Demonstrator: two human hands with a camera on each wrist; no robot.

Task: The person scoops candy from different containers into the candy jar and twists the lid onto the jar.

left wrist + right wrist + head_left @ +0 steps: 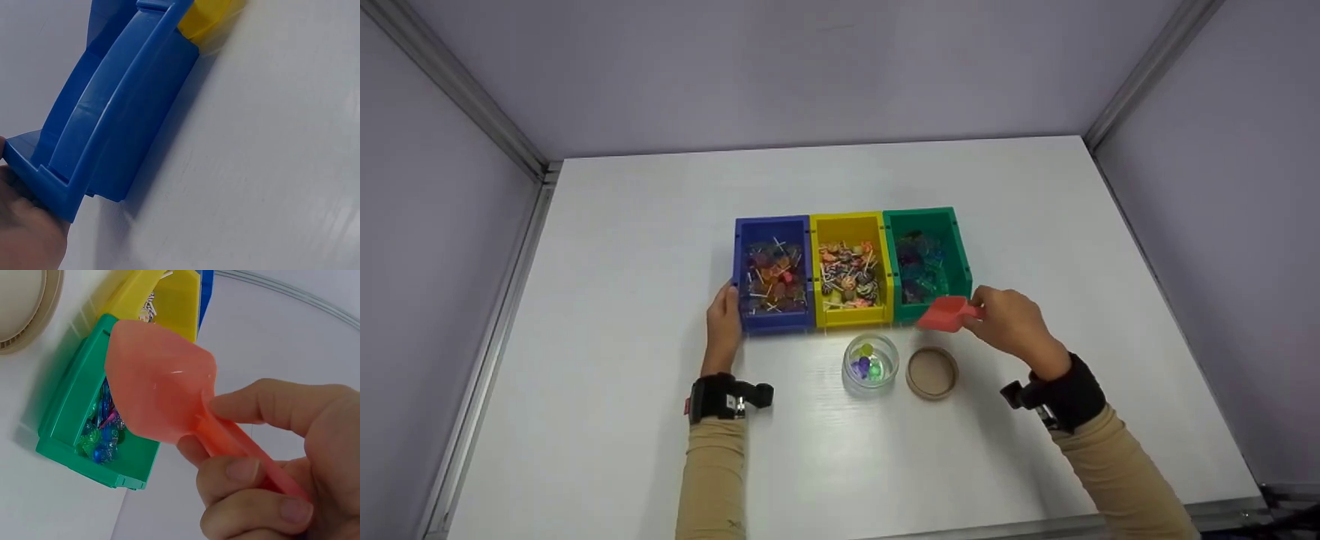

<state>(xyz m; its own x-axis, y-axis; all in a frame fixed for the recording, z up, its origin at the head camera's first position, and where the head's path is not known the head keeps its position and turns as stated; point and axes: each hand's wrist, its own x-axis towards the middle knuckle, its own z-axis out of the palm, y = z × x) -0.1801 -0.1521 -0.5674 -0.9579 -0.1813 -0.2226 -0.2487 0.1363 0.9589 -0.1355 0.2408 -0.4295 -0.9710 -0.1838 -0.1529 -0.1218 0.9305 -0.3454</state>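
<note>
My right hand (1009, 319) grips the handle of a small red scoop (943, 313), held near the front right corner of the green bin (928, 309). In the right wrist view the scoop's blade (160, 377) shows nothing lying on it. My left hand (723, 322) holds the left side of the blue bin (776, 322) near its front corner; in the left wrist view the hand (28, 230) is partly cut off. Between blue and green stands the yellow bin (853, 318). A clear glass jar (871, 381) below them contains a few purple and green candies (864, 365).
A round tan lid (932, 373) lies right of the jar. Wrapped lollipops fill the blue and yellow bins, and shiny coloured candies (101, 439) lie in the green one. The white table (645, 225) is bounded by grey walls (825, 75) at the back and sides.
</note>
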